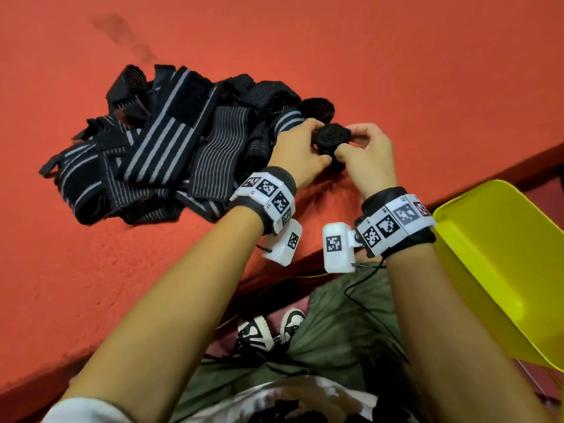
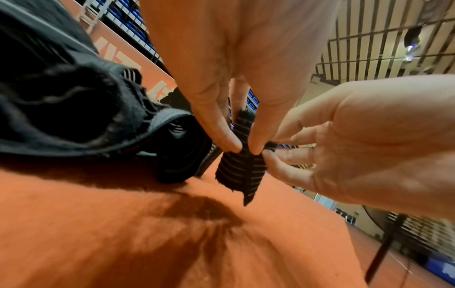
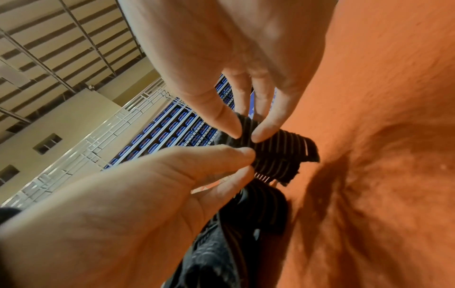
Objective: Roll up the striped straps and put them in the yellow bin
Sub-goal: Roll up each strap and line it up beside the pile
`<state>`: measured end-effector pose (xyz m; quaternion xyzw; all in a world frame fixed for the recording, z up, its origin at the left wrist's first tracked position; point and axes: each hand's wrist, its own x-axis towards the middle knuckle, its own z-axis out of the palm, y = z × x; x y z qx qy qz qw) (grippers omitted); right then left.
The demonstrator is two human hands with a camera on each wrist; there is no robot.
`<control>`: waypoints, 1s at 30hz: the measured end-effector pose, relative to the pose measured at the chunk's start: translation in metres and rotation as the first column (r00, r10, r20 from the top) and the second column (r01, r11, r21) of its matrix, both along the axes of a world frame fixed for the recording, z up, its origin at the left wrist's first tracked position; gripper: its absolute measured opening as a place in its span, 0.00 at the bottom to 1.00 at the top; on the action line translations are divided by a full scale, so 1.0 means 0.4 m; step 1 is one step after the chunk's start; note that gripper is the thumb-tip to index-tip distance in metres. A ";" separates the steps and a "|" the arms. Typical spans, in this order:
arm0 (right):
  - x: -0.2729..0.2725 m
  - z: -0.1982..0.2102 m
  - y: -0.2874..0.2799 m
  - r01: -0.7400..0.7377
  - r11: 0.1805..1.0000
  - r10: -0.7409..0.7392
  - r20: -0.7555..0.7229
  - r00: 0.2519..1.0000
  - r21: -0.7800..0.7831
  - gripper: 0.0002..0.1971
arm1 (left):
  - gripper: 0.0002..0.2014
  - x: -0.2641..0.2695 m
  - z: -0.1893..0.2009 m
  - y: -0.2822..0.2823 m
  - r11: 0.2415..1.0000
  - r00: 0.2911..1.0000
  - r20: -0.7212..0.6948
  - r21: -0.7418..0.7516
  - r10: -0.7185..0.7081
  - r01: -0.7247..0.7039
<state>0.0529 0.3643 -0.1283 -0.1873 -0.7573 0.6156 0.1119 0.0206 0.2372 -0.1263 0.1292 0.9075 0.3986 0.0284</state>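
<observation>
From the head camera, a black rolled strap is sitting between the left hand and right hand, spiral end facing up, beside the strap pile on the orange surface; the yellow bin is lying right. In the left wrist view, left fingertips are pinching the grey-striped roll, its loose tail hanging down. In the right wrist view, right fingertips are pinching it too.

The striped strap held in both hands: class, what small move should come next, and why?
Probably another turn of the roll. Both the left hand and the right hand pinch the striped strap, wound into a tight coil, yet a loose tail still hangs below the fingers. The yellow bin waits at the right, so winding in the tail likely comes first.
</observation>
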 end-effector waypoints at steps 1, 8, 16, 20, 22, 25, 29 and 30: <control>-0.008 -0.004 0.006 0.015 1.000 -0.015 0.024 1.000 0.018 0.17 | 0.25 -0.008 -0.004 0.014 1.000 1.000 -0.002 -0.016 -0.008 0.008; -0.061 -0.028 0.024 -0.033 0.995 0.025 0.091 0.996 0.090 0.15 | 0.27 -0.072 -0.025 0.035 0.996 1.000 0.011 -0.080 -0.026 0.027; -0.115 -0.085 0.040 0.111 0.989 -0.088 0.208 0.974 -0.100 0.08 | 0.26 -0.102 -0.060 0.038 0.996 0.994 0.072 -0.027 -0.080 0.082; -0.134 -0.104 0.061 0.181 0.962 -0.126 0.256 0.958 -0.206 0.05 | 0.31 -0.116 -0.076 0.061 0.969 0.985 0.038 -0.175 -0.170 0.174; -0.146 -0.119 0.066 0.153 0.966 -0.090 0.284 0.955 -0.210 0.07 | 0.32 -0.131 -0.084 0.064 0.954 0.982 0.042 -0.236 -0.183 0.188; -0.163 -0.127 0.061 0.087 0.994 -0.063 0.300 0.952 -0.068 0.10 | 0.31 -0.159 -0.086 0.063 0.958 0.988 0.021 -0.243 -0.154 0.154; -0.156 -0.084 0.065 0.019 0.961 -0.086 0.234 0.968 0.274 0.15 | 0.21 -0.189 -0.080 0.077 0.953 0.995 -0.018 -0.290 -0.099 0.090; -0.159 -0.083 0.065 -0.007 0.948 -0.063 0.210 0.976 0.318 0.13 | 0.19 -0.193 -0.081 0.080 0.947 0.995 -0.026 -0.310 -0.101 0.088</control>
